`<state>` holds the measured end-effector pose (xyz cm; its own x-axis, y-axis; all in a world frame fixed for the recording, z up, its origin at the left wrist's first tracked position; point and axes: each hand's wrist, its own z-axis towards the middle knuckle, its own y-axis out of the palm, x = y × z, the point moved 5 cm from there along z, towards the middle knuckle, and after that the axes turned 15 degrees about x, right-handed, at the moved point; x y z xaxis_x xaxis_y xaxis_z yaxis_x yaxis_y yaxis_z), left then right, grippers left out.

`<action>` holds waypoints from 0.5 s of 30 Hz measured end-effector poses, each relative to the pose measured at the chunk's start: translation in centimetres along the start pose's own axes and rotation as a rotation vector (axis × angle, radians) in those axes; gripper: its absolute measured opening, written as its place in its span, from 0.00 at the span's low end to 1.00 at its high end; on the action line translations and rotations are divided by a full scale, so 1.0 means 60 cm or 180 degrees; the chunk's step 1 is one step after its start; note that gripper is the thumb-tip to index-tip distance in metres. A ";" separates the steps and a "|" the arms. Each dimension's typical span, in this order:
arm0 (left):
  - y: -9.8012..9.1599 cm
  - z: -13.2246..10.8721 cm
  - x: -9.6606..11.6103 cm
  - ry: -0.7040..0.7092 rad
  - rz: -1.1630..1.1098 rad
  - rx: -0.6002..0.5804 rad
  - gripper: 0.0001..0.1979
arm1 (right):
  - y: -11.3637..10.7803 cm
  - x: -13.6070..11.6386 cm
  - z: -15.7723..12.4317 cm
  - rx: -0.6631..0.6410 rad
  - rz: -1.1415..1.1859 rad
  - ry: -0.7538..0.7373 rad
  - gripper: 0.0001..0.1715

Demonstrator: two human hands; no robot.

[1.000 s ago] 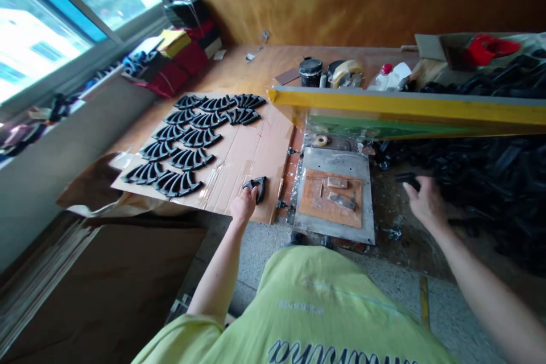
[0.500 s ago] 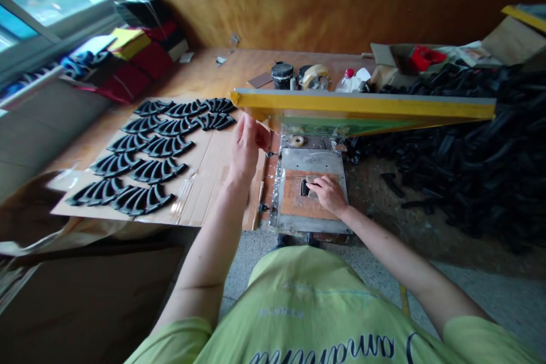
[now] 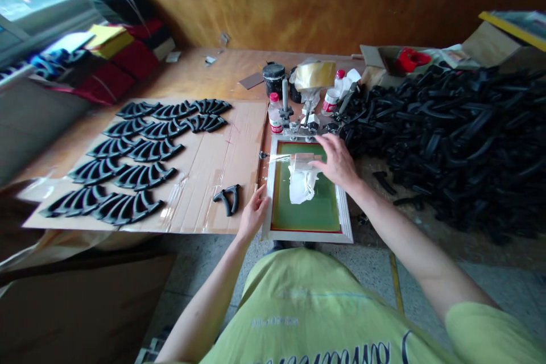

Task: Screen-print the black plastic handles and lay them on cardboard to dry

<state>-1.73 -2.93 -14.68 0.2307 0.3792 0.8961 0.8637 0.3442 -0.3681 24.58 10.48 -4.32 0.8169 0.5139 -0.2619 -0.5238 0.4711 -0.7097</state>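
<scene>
A screen printing frame (image 3: 347, 222) with a pale metal rim and green mesh lies flat in front of me. White ink (image 3: 302, 186) is spread in a patch on its mesh. A squeegee (image 3: 302, 160) rests at the upper end of the ink. My right hand (image 3: 339, 165) hovers at the squeegee's right end, thumb and fingers apart; whether the thumb touches it I cannot tell. Beside the frame's left rim is my left hand (image 3: 255, 213), fingers stretched out and holding nothing. Whatever lies under the screen is hidden.
Cardboard (image 3: 200, 165) on the left bears fanned rows of black curved handles (image 3: 128, 207) and a few loose handles (image 3: 229, 199). A big heap of black handles (image 3: 439, 136) fills the right. Behind the frame stand clamps (image 3: 285, 96), a red-capped bottle (image 3: 274, 116) and a black tub (image 3: 273, 77).
The raised screen has come down flat over the base plate. My left hand has let go of its corner and dropped lower; my right hand has left the small black piece and risen to the squeegee.
</scene>
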 end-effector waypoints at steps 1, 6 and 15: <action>0.004 0.004 -0.007 0.0045 0.0100 0.0006 0.32 | 0.019 -0.025 0.005 -0.0261 0.0025 -0.0153 0.27; 0.008 0.012 -0.021 0.0087 0.0287 -0.0015 0.29 | 0.066 -0.080 -0.053 -0.1229 -0.0142 -0.0515 0.03; 0.011 0.014 -0.032 0.0062 0.0228 -0.0049 0.30 | 0.002 -0.095 -0.105 -0.1762 0.0777 -0.1433 0.06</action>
<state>-1.99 -2.73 -16.82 0.3007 0.3856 0.8723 0.8515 0.3034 -0.4277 21.38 3.08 -7.06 0.4535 0.8568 -0.2455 -0.3824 -0.0618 -0.9219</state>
